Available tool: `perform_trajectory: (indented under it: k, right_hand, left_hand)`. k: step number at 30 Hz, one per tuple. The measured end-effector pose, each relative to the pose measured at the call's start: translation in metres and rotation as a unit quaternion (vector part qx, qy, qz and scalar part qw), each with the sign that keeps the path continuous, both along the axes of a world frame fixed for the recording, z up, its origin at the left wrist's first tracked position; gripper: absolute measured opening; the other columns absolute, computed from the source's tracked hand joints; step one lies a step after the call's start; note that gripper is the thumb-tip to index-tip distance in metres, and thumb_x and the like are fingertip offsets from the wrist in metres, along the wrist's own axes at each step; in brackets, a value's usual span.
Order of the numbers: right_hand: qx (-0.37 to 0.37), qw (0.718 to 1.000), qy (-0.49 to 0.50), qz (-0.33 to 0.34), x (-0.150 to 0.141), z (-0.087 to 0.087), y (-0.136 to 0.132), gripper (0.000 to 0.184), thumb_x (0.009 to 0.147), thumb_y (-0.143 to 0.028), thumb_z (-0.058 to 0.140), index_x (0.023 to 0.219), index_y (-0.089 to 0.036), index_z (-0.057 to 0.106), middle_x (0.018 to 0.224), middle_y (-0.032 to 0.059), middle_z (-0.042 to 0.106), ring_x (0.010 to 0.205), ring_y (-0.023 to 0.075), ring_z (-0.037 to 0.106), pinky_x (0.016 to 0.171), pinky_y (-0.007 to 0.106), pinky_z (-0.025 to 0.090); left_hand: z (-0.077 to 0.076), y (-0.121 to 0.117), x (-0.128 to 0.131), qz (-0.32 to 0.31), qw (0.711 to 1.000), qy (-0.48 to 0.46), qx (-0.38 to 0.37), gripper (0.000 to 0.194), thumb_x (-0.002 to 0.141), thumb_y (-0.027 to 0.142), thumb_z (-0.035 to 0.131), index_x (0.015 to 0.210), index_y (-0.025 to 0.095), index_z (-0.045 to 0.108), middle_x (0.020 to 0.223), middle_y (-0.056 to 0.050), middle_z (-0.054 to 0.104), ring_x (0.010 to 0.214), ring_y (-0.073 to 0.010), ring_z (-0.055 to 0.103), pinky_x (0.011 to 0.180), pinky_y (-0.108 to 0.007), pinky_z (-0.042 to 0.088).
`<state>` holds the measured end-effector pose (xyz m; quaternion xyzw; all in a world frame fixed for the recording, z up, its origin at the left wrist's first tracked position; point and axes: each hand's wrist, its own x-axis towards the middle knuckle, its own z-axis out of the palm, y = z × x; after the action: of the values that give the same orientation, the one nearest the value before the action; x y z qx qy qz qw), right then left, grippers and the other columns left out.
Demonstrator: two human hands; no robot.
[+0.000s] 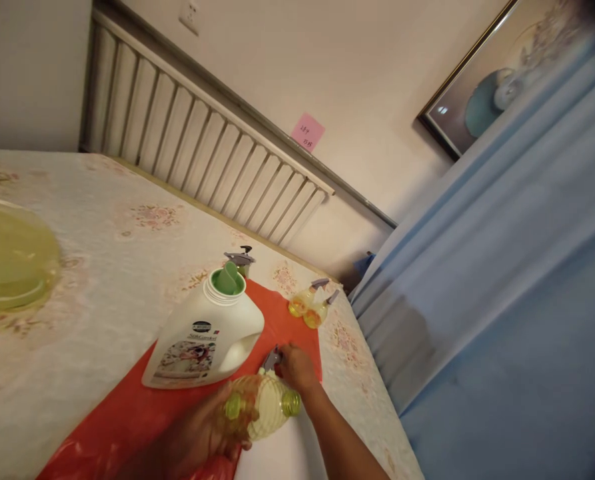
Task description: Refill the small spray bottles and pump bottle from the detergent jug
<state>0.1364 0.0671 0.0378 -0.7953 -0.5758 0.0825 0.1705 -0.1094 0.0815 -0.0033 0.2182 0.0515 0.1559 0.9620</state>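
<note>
My left hand [222, 423], low in the middle of the head view, is wrapped round a see-through yellow-green ribbed bottle [270, 407] tilted on its side. A threaded neck shows at the bottle's right end. Just above the bottle, my right hand [297, 367] has its fingers closed on a grey pump head [272, 359]. Whether the pump head touches the bottle I cannot tell. Left of both hands a big white detergent jug [204, 333] stands uncapped, a green pouring spout [228, 279] inside its mouth. Beneath lies a red plastic sheet [137, 413].
Two small bottles with yellow liquid and grey tops [311, 307] stand at the sheet's far right. Another grey-topped bottle [241, 260] is partly hidden behind the jug. A yellow basin [17, 257] sits left on the flowered tablecloth [112, 267]. A blue curtain [497, 293] hangs right.
</note>
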Motion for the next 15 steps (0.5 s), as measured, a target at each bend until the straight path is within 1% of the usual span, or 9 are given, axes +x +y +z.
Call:
perform_trajectory:
  k: [2,4,7,10,11,12,13,14,15]
  right_hand:
    - [-0.012,1.0,0.015,0.006,-0.001,-0.002,0.004,0.023,0.066,-0.005,0.064,0.084,-0.016,0.072,0.088,0.0069,0.069,0.08,0.0202,0.063,0.072,0.027,0.042]
    - [-0.007,0.999,0.039,0.014,-0.004,0.002,0.005,0.024,0.066,-0.003,0.063,0.085,-0.017,0.072,0.09,0.007,0.071,0.088,0.0224,0.064,0.079,0.03,0.045]
    - [0.022,0.994,0.1,0.029,-0.013,0.018,-0.003,0.027,0.071,-0.009,0.064,0.096,-0.018,0.071,0.101,0.0075,0.072,0.096,0.0239,0.065,0.087,0.035,0.047]
    - [0.038,0.981,0.181,0.058,-0.028,0.039,-0.023,0.024,0.081,-0.026,0.066,0.103,-0.02,0.068,0.103,0.007,0.074,0.093,0.0241,0.068,0.084,0.036,0.053]
    - [0.04,0.975,0.209,0.069,-0.034,0.046,-0.032,0.027,0.083,-0.032,0.066,0.107,-0.02,0.067,0.105,0.0069,0.074,0.095,0.0244,0.069,0.084,0.037,0.054]
    - [0.047,0.964,0.248,0.083,-0.04,0.052,-0.041,0.032,0.085,-0.039,0.066,0.111,-0.022,0.066,0.109,0.007,0.073,0.099,0.0249,0.069,0.085,0.037,0.054]
    - [0.063,0.927,0.354,0.105,-0.046,0.057,-0.05,0.039,0.083,-0.043,0.069,0.114,-0.02,0.065,0.116,0.0097,0.071,0.107,0.0276,0.066,0.09,0.041,0.052]
    - [0.079,0.887,0.438,0.125,-0.053,0.061,-0.059,0.05,0.08,-0.047,0.073,0.121,-0.021,0.063,0.124,0.0109,0.068,0.115,0.0293,0.063,0.096,0.043,0.049]
    - [0.085,0.858,0.489,0.132,-0.06,0.063,-0.067,0.062,0.074,-0.049,0.079,0.127,-0.023,0.06,0.13,0.0112,0.065,0.119,0.0303,0.06,0.096,0.044,0.049]
  left_hand:
    - [0.002,0.0,0.001,0.011,1.0,0.021,-0.001,0.054,0.089,0.056,0.055,0.122,0.015,0.064,0.091,-0.011,0.075,0.065,-0.0203,0.069,0.049,-0.025,0.047]
    - [0.003,0.0,0.002,0.009,1.0,0.02,-0.004,0.058,0.088,0.058,0.055,0.126,0.014,0.061,0.092,-0.012,0.075,0.065,-0.0201,0.07,0.049,-0.024,0.048]
    - [0.004,0.0,0.004,0.006,1.0,-0.004,-0.022,0.061,0.09,0.061,0.05,0.126,0.013,0.059,0.093,-0.012,0.074,0.066,-0.0197,0.07,0.051,-0.024,0.048]
    - [0.006,0.001,0.007,0.006,0.999,-0.017,-0.036,0.061,0.09,0.062,0.047,0.121,0.011,0.063,0.093,-0.012,0.075,0.069,-0.0208,0.071,0.053,-0.025,0.05]
    - [0.007,0.002,0.008,0.007,0.999,-0.017,-0.039,0.062,0.09,0.062,0.047,0.119,0.01,0.064,0.092,-0.012,0.075,0.069,-0.0213,0.071,0.055,-0.026,0.051]
    - [0.008,0.002,0.009,0.008,0.999,-0.016,-0.042,0.062,0.09,0.063,0.047,0.117,0.01,0.065,0.092,-0.012,0.075,0.07,-0.022,0.072,0.057,-0.027,0.052]
    - [0.009,0.002,0.011,0.01,0.999,-0.015,-0.044,0.062,0.09,0.063,0.047,0.117,0.01,0.065,0.093,-0.012,0.075,0.073,-0.0227,0.072,0.06,-0.028,0.053]
    - [0.011,0.002,0.012,0.013,0.999,-0.014,-0.045,0.062,0.09,0.063,0.047,0.117,0.01,0.065,0.093,-0.012,0.075,0.075,-0.0235,0.073,0.063,-0.03,0.054]
    - [0.012,0.002,0.013,0.018,0.999,-0.013,-0.045,0.061,0.09,0.063,0.047,0.118,0.011,0.065,0.095,-0.012,0.076,0.076,-0.024,0.073,0.066,-0.031,0.054]
